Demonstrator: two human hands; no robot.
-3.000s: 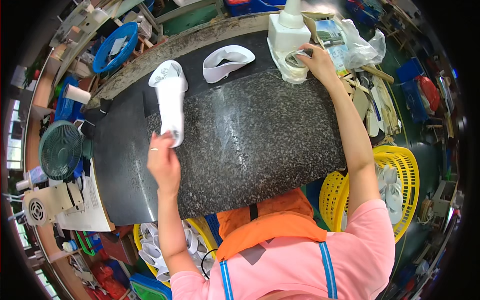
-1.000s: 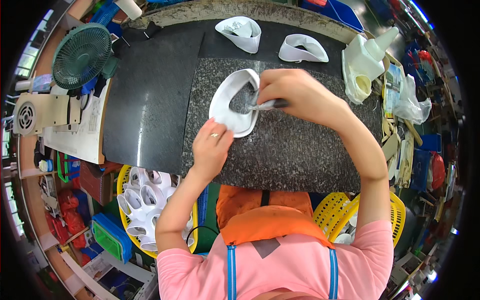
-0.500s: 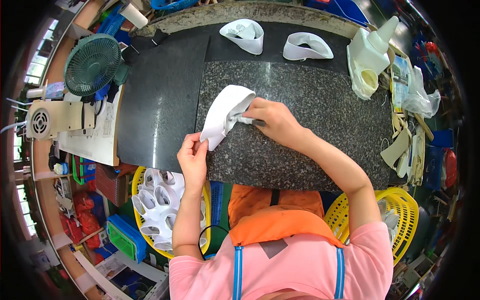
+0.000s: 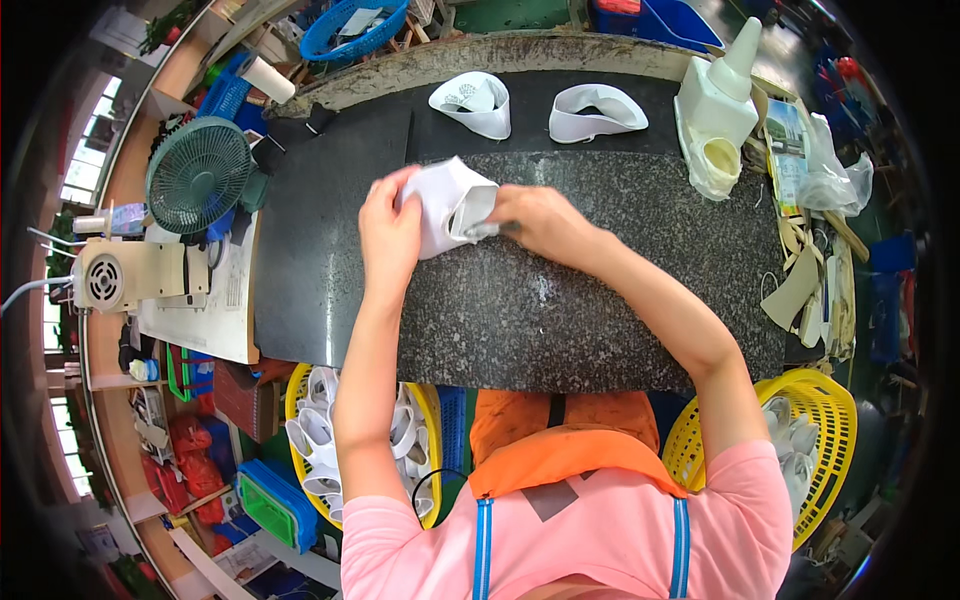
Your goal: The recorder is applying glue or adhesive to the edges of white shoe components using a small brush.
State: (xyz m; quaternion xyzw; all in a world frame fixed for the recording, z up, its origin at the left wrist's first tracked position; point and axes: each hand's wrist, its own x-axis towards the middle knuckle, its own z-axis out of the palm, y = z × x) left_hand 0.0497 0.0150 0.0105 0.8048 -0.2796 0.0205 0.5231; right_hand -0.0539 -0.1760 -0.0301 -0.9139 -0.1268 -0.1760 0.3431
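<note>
My left hand [image 4: 392,225] grips the toe side of a white shoe upper [image 4: 437,205] held just above the speckled stone slab [image 4: 560,330]. My right hand [image 4: 540,222] is at the upper's opening, fingers closed around a slim tool with a dark end [image 4: 510,228]; motion blurs it, so its kind is unclear. Two more white shoe uppers lie at the far side of the worktop, one on the left [image 4: 474,106] and one on the right [image 4: 597,112].
A white squeeze bottle with a cone spout [image 4: 722,105] stands at the far right. On the left are a green fan [image 4: 200,172] and a beige machine [image 4: 115,275]. Yellow baskets, left [image 4: 432,425] and right [image 4: 835,450], hold white uppers below the near edge.
My left hand has moved up and away from me along the upper and now grasps its outer side. The upper has turned, its opening facing my right hand. The whole view has shifted slightly.
</note>
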